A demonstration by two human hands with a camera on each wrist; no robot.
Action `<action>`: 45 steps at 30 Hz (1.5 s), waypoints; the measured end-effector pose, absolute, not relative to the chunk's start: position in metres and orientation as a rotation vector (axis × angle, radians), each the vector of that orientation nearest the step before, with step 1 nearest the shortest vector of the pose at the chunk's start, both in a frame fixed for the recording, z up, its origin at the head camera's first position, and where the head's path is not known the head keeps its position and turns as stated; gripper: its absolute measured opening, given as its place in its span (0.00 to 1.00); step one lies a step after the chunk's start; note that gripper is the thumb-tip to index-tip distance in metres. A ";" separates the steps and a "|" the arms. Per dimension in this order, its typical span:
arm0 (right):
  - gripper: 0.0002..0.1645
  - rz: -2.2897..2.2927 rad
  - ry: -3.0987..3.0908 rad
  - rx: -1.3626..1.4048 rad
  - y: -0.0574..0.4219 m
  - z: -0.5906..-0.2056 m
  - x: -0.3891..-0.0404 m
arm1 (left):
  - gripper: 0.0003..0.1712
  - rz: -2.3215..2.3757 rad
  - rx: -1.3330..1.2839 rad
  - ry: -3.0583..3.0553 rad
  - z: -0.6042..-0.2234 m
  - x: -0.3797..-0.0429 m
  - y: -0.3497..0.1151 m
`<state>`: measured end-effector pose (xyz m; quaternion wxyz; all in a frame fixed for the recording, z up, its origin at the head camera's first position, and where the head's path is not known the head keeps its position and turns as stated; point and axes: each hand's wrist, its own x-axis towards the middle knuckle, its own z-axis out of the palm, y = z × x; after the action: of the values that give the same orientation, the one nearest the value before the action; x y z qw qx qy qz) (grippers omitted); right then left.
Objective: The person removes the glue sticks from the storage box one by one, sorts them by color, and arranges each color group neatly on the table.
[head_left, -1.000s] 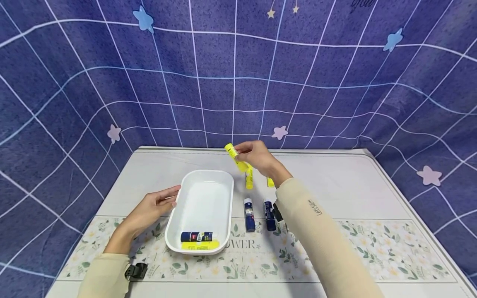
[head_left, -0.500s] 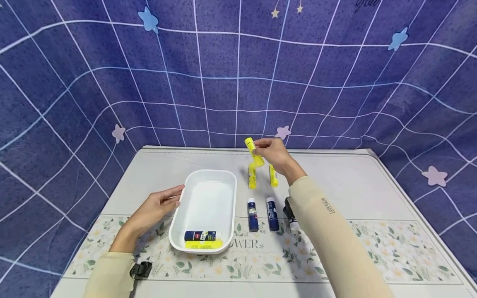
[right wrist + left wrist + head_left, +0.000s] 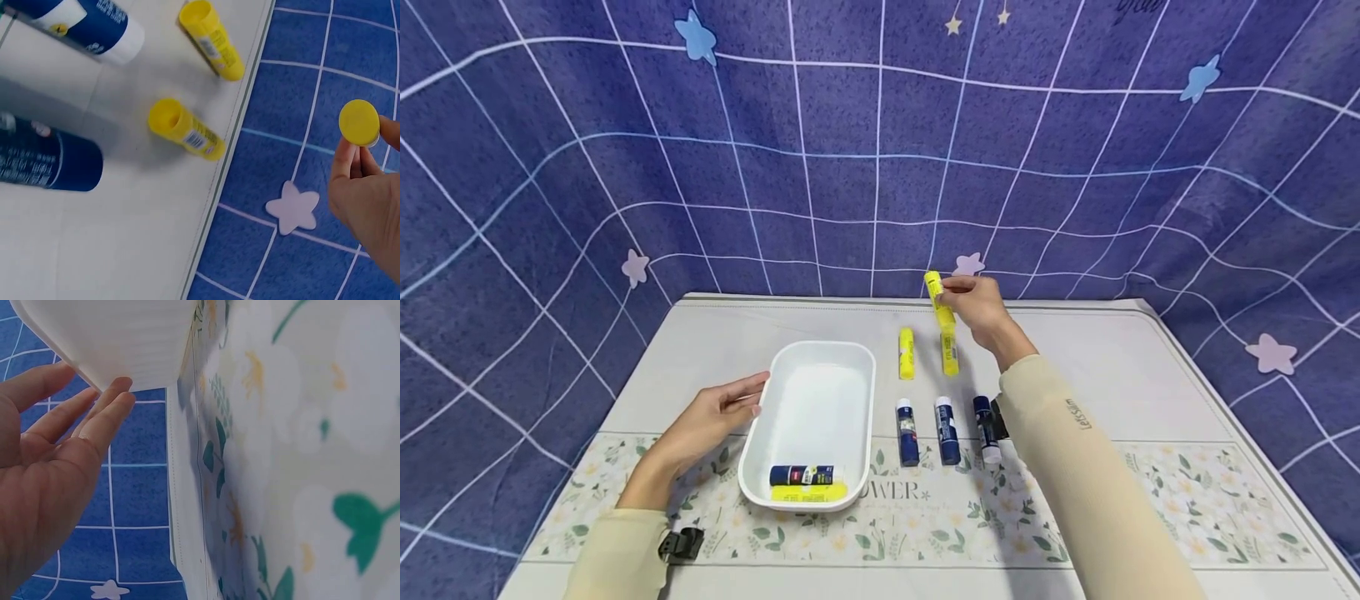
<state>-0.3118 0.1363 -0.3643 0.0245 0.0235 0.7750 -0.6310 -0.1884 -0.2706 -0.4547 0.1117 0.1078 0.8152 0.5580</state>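
I find the right hand (image 3: 979, 305) with fingers clamped on a yellow stick (image 3: 936, 293), raised right of the tray (image 3: 820, 400); left hand (image 3: 715, 419), fingers loosely extended, touching its left side. I judge work partway: two sticks (image 3: 801, 475) inside, five others (image 3: 907, 433) right of it, the held one unplaced.

I see a cream left sleeve (image 3: 620, 552) and a matching right sleeve (image 3: 1093, 483), the latter printed with dark lettering (image 3: 1078, 414) reading "LetsSlim". I make out a black device (image 3: 681, 544) by the left cuff and a black unit (image 3: 999, 420) by the right.
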 end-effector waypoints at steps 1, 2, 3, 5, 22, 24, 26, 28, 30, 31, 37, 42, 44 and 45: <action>0.25 -1.956 2.401 0.084 0.139 -0.365 -0.312 | 0.33 1.638 0.314 2.392 -0.455 -0.188 -0.270; 0.25 -1.960 2.405 0.098 0.141 -0.365 -0.311 | 0.33 1.640 0.313 2.389 -0.455 -0.188 -0.270; 0.25 -1.965 2.406 0.106 0.144 -0.366 -0.312 | 0.33 1.643 0.312 2.387 -0.455 -0.188 -0.270; 0.25 -1.972 2.409 0.120 0.150 -0.368 -0.313 | 0.33 1.648 0.313 2.386 -0.455 -0.188 -0.269; 0.26 -1.946 2.434 0.270 0.186 -0.393 -0.314 | 0.33 1.658 0.308 2.388 -0.458 -0.188 -0.270; 0.26 -1.942 2.438 0.281 0.190 -0.396 -0.314 | 0.33 1.662 0.309 2.386 -0.459 -0.188 -0.270; 0.26 -1.939 2.440 0.297 0.193 -0.400 -0.313 | 0.33 1.667 0.312 2.384 -0.459 -0.189 -0.270; 0.26 -1.934 2.443 0.312 0.196 -0.403 -0.313 | 0.33 1.669 0.316 2.383 -0.459 -0.189 -0.270; 0.26 -1.928 2.450 0.326 0.198 -0.408 -0.314 | 0.33 1.670 0.322 2.383 -0.458 -0.189 -0.271; 0.26 -1.927 2.452 0.328 0.198 -0.411 -0.314 | 0.33 1.671 0.324 2.383 -0.458 -0.189 -0.271; 0.26 -1.904 2.478 0.343 0.200 -0.426 -0.314 | 0.33 1.678 0.319 2.373 -0.457 -0.189 -0.273; 0.26 -1.825 2.501 0.379 0.202 -0.436 -0.312 | 0.33 1.679 0.325 2.366 -0.458 -0.190 -0.273; 0.25 -1.791 2.507 0.399 0.202 -0.441 -0.312 | 0.33 1.683 0.329 2.362 -0.458 -0.190 -0.272; 0.25 -1.772 2.513 0.409 0.203 -0.443 -0.312 | 0.33 1.686 0.330 2.359 -0.459 -0.190 -0.272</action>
<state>-0.3121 0.2027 -0.4425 0.0198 0.1317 0.8100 -0.5711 -0.1899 -0.2722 -0.4586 0.1114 0.1123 0.8033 0.5742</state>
